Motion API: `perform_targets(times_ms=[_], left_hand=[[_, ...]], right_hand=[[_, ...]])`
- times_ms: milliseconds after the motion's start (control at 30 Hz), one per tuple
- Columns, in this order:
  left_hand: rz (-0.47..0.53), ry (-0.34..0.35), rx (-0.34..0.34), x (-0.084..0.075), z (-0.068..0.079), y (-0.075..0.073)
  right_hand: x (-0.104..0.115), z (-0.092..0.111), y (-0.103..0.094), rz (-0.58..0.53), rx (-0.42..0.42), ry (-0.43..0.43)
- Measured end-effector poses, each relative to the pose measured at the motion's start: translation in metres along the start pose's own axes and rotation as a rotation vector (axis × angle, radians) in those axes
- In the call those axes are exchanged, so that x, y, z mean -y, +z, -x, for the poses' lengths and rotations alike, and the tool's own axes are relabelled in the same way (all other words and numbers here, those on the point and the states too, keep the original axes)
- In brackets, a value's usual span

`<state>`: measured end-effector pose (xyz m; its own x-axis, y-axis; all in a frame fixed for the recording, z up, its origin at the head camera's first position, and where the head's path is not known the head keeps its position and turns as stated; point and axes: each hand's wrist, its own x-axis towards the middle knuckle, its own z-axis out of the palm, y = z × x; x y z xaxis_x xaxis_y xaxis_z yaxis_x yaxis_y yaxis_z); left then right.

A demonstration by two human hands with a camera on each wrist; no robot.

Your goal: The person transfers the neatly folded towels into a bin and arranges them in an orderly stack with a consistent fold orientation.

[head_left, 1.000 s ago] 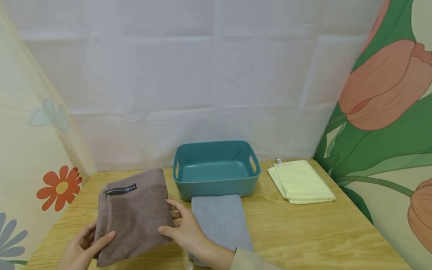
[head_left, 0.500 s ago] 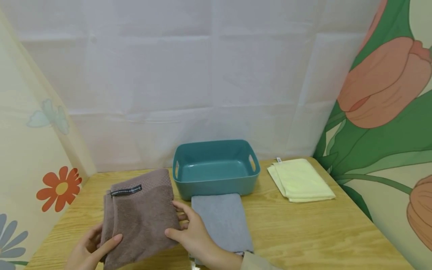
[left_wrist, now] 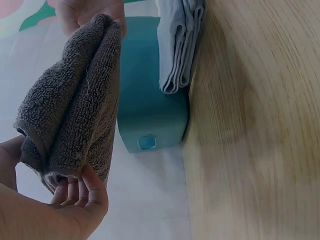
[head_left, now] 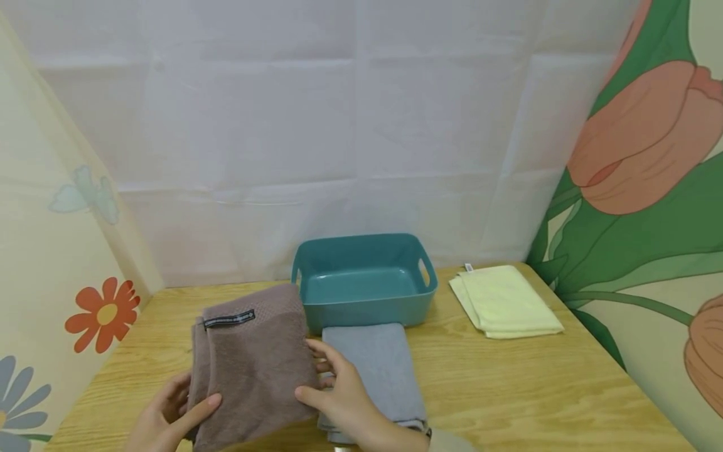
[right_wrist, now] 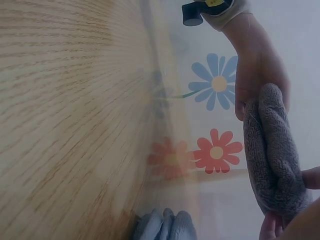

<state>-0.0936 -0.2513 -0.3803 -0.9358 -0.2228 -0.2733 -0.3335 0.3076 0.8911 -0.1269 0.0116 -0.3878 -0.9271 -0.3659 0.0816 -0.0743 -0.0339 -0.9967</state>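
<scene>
A folded brown towel (head_left: 257, 370) with a black label strip is held up off the table between both hands. My left hand (head_left: 175, 411) grips its left edge, thumb on the front and fingers behind. On the opposite edge, my right hand (head_left: 344, 398) pinches it the same way. The left wrist view shows the towel (left_wrist: 75, 100) as a thick fold above the tabletop. A folded grey-blue towel (head_left: 369, 370) lies partly behind the right hand, its front end touching the table. Just behind it stands a teal basket (head_left: 367, 311) with side handle holes and nothing inside.
A folded pale yellow towel (head_left: 508, 301) with a small white tag lies at the right of the wooden table (head_left: 508, 395). A white sheet (head_left: 254, 125) hangs behind, and flower-printed panels (head_left: 638, 263) flank both sides.
Both hands have carried the brown towel a little to the right, so its upper corner now overlaps the basket's left end in the head view. The other towels and basket stay put.
</scene>
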Motion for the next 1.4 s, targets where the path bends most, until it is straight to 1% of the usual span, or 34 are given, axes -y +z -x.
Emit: perform_targets(times_ms=[100,300,400,500,567,733,867,1000,1067,1400], left_hand=[[-0.005,0.01,0.004,-0.003,0.002,0.003],[-0.028,0.036,0.012,-0.005,0.003,0.011],[-0.035,0.044,0.025,-0.006,0.004,0.015],[-0.022,0.059,0.033,-0.006,0.005,0.02],[-0.018,0.074,0.041,-0.006,0.005,0.022],[0.01,0.104,0.044,-0.005,0.006,0.029],[0.032,0.114,0.042,-0.006,0.008,0.034],[0.055,0.127,0.049,-0.008,0.011,0.04],[0.065,0.146,0.049,-0.007,0.012,0.042],[0.09,0.195,0.065,-0.009,0.015,0.055]], right_hand=[[0.001,0.003,-0.003,0.007,0.005,-0.011],[0.002,0.008,-0.012,0.003,0.02,0.005],[0.002,0.011,-0.016,0.013,0.011,-0.011],[0.002,0.014,-0.019,0.031,-0.005,-0.03],[0.002,0.015,-0.022,0.028,-0.008,-0.02],[0.001,0.019,-0.03,-0.013,0.005,0.011],[0.001,0.024,-0.034,-0.023,0.005,0.002],[0.0,0.029,-0.038,-0.043,0.007,0.012],[0.0,0.031,-0.04,-0.048,0.006,0.017],[-0.004,0.039,-0.051,-0.031,-0.025,0.022]])
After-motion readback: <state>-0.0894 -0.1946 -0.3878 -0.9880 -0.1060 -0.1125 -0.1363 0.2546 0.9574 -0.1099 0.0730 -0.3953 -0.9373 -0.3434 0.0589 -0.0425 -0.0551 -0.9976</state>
